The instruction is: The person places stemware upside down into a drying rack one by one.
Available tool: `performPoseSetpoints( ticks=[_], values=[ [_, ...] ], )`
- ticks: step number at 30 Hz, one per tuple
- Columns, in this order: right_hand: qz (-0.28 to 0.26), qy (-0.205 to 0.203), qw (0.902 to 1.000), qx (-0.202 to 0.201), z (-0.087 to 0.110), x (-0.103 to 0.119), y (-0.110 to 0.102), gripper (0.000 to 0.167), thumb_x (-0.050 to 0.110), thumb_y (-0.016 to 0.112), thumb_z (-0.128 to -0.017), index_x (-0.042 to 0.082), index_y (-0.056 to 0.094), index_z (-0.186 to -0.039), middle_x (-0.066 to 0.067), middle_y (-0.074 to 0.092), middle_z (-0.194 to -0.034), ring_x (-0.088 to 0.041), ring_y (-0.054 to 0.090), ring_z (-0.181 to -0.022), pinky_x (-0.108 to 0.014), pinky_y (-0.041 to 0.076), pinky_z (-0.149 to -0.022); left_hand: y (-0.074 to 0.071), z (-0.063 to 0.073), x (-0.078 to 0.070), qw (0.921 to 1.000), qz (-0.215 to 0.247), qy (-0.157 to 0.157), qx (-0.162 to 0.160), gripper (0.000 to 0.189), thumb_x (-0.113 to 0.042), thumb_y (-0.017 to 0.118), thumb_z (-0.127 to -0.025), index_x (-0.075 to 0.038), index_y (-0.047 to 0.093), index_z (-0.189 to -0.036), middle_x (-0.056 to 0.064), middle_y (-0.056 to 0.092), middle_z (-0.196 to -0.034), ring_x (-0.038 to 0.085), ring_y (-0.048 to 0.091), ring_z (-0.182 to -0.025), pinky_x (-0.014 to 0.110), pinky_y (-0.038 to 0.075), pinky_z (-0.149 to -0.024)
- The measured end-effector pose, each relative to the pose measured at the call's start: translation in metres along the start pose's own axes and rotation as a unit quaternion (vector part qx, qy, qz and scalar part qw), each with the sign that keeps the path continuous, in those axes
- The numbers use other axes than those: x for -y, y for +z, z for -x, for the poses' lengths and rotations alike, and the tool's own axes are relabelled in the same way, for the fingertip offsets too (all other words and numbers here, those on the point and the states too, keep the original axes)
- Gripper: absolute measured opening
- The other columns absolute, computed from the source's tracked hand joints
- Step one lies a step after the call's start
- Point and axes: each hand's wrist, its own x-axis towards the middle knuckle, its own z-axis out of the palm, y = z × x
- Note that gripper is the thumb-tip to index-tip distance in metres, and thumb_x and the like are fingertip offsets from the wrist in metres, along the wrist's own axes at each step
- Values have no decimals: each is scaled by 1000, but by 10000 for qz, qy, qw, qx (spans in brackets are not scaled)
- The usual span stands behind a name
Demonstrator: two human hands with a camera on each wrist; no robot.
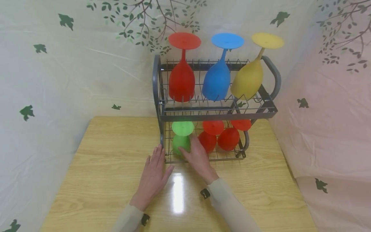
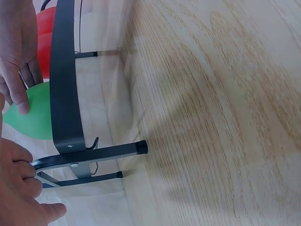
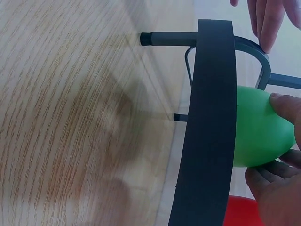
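A green plastic goblet (image 1: 179,144) stands upside down at the left end of the lower shelf of a dark metal dish rack (image 1: 203,118). My right hand (image 1: 200,160) grips its bowl, thumb on the near side and fingers round the right side. In the right wrist view the thumb and fingers touch the green bowl (image 3: 258,127) just above the rack's front bar (image 3: 209,117). My left hand (image 1: 152,176) lies with extended fingers at the rack's lower left corner, the fingertips against the frame. The left wrist view shows this hand (image 2: 19,188) beside the rack's side tube.
Two red goblets, one (image 1: 208,141) beside my right hand and another (image 1: 229,139) further right, stand inverted on the lower shelf. Above, a red goblet (image 1: 182,82), a blue goblet (image 1: 216,80) and a yellow goblet (image 1: 247,80) stand inverted. The rack stands on a wooden table (image 1: 116,145).
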Motion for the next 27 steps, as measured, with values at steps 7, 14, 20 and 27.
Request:
performPoseSetpoints(
  ticks=[7,14,20,27],
  values=[
    [72,56,9999,-84,4,0,1,85,22,83,-89,19,35,-159,-8,48,-156,-30,53,-138,-55,49,-106,-1,-1,-1,10000,-49,13,-23,75,-47,47,-107,7,33,-157,23,23,-167,40,24,-154,61,24,-121],
    [43,-127,9996,-238,15,3,-1,89,28,82,-90,30,31,-162,-1,43,-161,-26,46,-144,-56,45,-109,-3,-1,-1,9999,-75,37,-88,74,-43,52,-106,8,34,-156,25,26,-166,42,25,-153,62,26,-120],
    [14,-463,9985,-295,26,5,-7,88,31,80,-92,31,28,-164,-1,36,-166,-27,39,-149,-60,40,-113,-5,0,-2,9997,168,33,-200,73,-36,60,-104,10,34,-155,29,27,-164,45,24,-153,62,27,-119],
    [-120,-516,9979,-382,41,3,-15,80,38,76,-94,13,39,-160,-7,37,-165,-30,38,-150,-59,37,-115,-11,2,-1,9989,358,-41,-291,72,-37,55,-105,9,32,-156,28,24,-165,47,24,-152,63,23,-121]
  ],
)
